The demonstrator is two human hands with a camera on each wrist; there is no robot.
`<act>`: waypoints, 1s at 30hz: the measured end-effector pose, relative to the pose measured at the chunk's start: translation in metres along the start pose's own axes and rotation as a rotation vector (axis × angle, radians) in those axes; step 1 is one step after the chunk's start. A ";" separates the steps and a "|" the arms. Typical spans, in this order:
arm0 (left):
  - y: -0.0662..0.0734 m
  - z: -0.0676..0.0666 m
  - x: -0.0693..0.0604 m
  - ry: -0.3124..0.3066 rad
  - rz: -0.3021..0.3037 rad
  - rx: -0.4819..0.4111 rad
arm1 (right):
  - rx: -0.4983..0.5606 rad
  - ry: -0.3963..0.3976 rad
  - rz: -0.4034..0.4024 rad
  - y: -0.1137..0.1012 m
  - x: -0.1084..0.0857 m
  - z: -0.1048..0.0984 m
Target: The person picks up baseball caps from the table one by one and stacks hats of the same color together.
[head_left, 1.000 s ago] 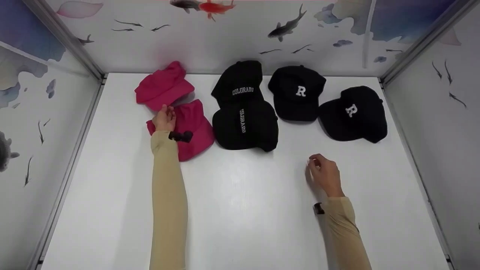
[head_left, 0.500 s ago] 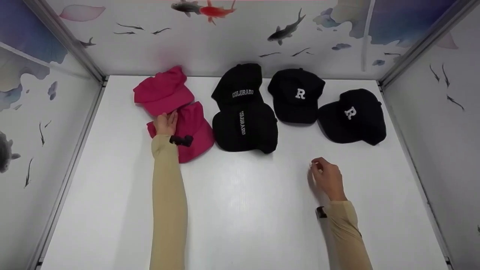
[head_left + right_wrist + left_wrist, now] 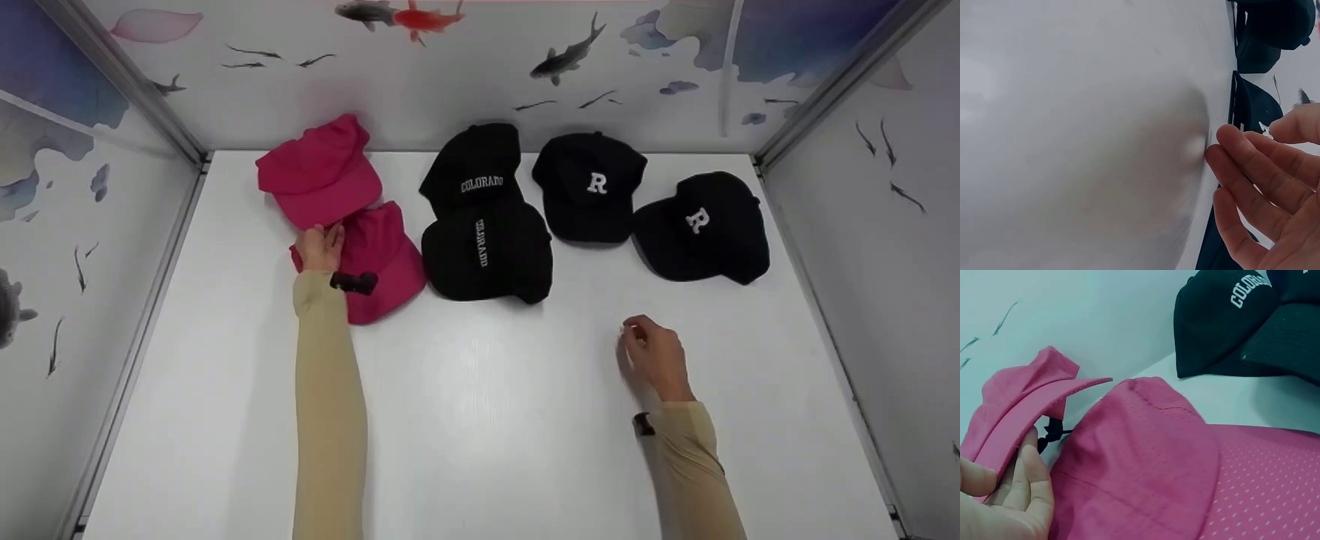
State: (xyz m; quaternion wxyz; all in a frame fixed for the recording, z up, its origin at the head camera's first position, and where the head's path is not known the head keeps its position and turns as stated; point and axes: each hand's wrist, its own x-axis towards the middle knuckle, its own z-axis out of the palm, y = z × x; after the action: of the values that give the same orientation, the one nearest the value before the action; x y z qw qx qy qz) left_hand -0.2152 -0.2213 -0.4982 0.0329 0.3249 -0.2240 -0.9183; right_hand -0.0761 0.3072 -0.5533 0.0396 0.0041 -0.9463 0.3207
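My left hand (image 3: 320, 249) pinches the brim of the rear pink cap (image 3: 322, 169). In the left wrist view the thumb lies on top of that brim (image 3: 1044, 402) and the fingers lie beneath it, with a black cord and toggle (image 3: 1053, 430) hanging behind. A second pink cap (image 3: 386, 259) lies on the table just in front, partly covered by the left hand and wrist. My right hand (image 3: 658, 356) hovers low or rests at the table, fingers loosely bent around nothing. Nearest to it is a black cap with a white R (image 3: 709, 229).
Two black COLORADO caps, one behind (image 3: 476, 161) and one in front (image 3: 487, 255), overlap mid-table. Another black R cap (image 3: 592, 199) sits to their right. The white table (image 3: 480, 420) is enclosed by printed walls (image 3: 450, 82) at the back and sides.
My left hand has taken hold of the rear pink cap's brim, and that cap has lifted and shifted slightly left. The right hand has barely moved.
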 end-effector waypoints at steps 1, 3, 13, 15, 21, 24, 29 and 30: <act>-0.006 0.000 0.009 0.032 0.040 0.008 | 0.000 0.001 -0.003 0.000 0.000 0.000; -0.008 -0.001 0.020 0.061 0.071 0.024 | -0.001 0.005 -0.012 0.000 0.000 0.000; 0.008 -0.010 0.011 -0.114 -0.060 0.010 | -0.001 -0.030 -0.018 -0.007 0.000 0.002; 0.007 -0.012 0.009 -0.170 -0.063 0.031 | 0.004 -0.031 -0.022 -0.008 0.000 0.003; -0.001 -0.014 -0.001 -0.321 -0.049 0.186 | 0.010 -0.023 -0.039 -0.009 0.001 0.005; -0.006 -0.015 -0.007 -0.366 -0.044 0.218 | 0.010 -0.017 -0.054 -0.009 0.001 0.005; -0.011 -0.026 -0.019 -0.402 -0.005 0.268 | 0.009 -0.037 -0.041 -0.011 0.000 0.006; -0.012 -0.030 -0.022 -0.410 0.005 0.280 | 0.008 -0.042 -0.036 -0.011 -0.001 0.006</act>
State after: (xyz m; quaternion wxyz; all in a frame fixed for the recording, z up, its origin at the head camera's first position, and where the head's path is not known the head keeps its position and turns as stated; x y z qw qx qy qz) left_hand -0.1785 -0.2179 -0.5111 -0.0563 0.1326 -0.3517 -0.9249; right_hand -0.0756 0.2952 -0.5513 0.0257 0.0282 -0.9455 0.3234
